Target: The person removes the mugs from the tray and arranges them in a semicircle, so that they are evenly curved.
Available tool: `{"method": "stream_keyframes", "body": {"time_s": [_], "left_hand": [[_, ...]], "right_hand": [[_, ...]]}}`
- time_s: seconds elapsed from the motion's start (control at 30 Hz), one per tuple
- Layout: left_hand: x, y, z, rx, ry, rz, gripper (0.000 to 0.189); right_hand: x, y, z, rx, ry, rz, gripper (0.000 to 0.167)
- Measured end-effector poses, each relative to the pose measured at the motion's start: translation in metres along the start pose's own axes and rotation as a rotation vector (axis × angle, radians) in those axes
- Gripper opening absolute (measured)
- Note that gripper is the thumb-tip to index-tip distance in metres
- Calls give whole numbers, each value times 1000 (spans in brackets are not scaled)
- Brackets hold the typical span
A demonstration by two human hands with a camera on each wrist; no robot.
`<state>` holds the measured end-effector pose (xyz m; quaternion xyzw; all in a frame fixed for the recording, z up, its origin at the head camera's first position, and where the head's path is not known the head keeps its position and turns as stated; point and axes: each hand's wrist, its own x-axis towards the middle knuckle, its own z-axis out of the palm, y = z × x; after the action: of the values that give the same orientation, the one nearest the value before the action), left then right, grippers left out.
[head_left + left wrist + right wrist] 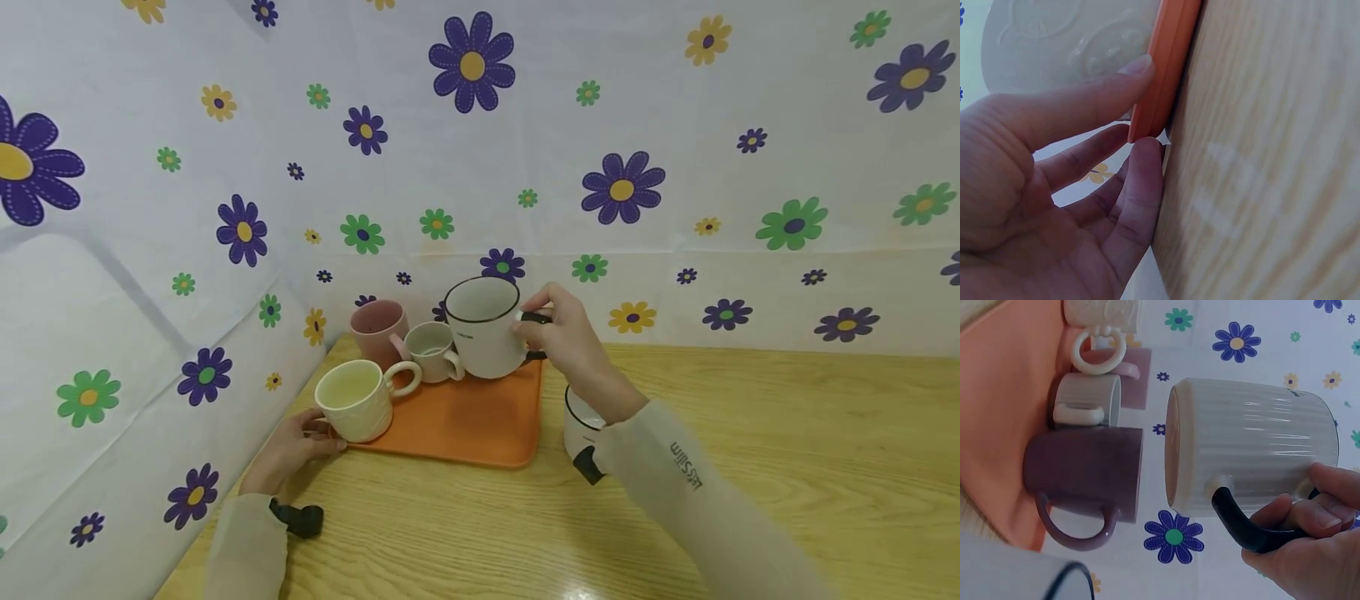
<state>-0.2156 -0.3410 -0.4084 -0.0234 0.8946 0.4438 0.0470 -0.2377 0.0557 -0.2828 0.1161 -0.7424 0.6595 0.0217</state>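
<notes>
My right hand (566,333) grips the black handle of a white mug (486,342) with a dark rim. The right wrist view shows this ribbed mug raised above a purple mug (1082,469), which it hides in the head view. At the front left corner of an orange tray (457,429), my left hand (288,450) pinches the edge, thumb (1129,75) on the rim and fingers round the corner. Close by that hand stands a cream embossed mug (360,408) on the tray. Behind it are a pink mug (381,329) and a small off-white mug (430,354).
On the wooden table (787,433), a second white mug (579,429) with a dark rim stands right of the tray, partly covered by my right forearm. Flower-patterned sheeting (450,158) rises behind the table and along its left side.
</notes>
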Motion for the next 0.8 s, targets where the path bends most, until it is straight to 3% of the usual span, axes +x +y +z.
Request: {"method": "stream_keyframes", "body": {"time_s": [0.3, 0.8], "left_hand": [[-1, 1, 0, 4, 2, 9, 66], [1, 0, 1, -46, 3, -40, 69]], "right_hand": [[3, -5, -20, -36, 29, 7, 15], [0, -5, -55, -62, 63, -2, 17]]}}
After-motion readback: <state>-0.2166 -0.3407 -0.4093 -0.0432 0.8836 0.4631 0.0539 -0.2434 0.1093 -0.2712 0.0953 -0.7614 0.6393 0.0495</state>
